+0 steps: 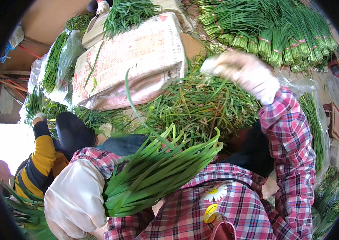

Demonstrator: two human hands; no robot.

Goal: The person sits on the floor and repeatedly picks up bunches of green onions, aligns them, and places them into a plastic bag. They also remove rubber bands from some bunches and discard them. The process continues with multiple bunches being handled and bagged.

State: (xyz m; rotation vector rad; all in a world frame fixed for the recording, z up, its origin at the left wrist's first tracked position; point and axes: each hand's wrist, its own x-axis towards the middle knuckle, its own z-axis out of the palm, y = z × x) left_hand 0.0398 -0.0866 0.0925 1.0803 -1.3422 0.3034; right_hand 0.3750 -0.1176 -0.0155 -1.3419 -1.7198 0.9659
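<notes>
My left hand (pixel 75 199), in a white glove, is closed around a thick bunch of garlic chives (pixel 154 172) held across my lap. The leaf ends point up and right, and one long blade (pixel 129 93) bends away from the bunch. My right hand (pixel 240 70), gloved too, is raised at the end of a plaid sleeve and blurred by motion. It hangs over the far side of a heap of loose leaves and trimmings (pixel 199 108). Whether its fingers hold anything is not clear.
Printed woven sacks (pixel 133 57) lie stacked ahead, with loose chives (pixel 127 15) on top. Banded chive bundles (pixel 274 39) are piled at the far right. Plastic bags of chives (pixel 67 66) stand left, beside a co-worker's striped sleeve (pixel 42 159). Another gloved hand (pixel 103 7) shows at the top.
</notes>
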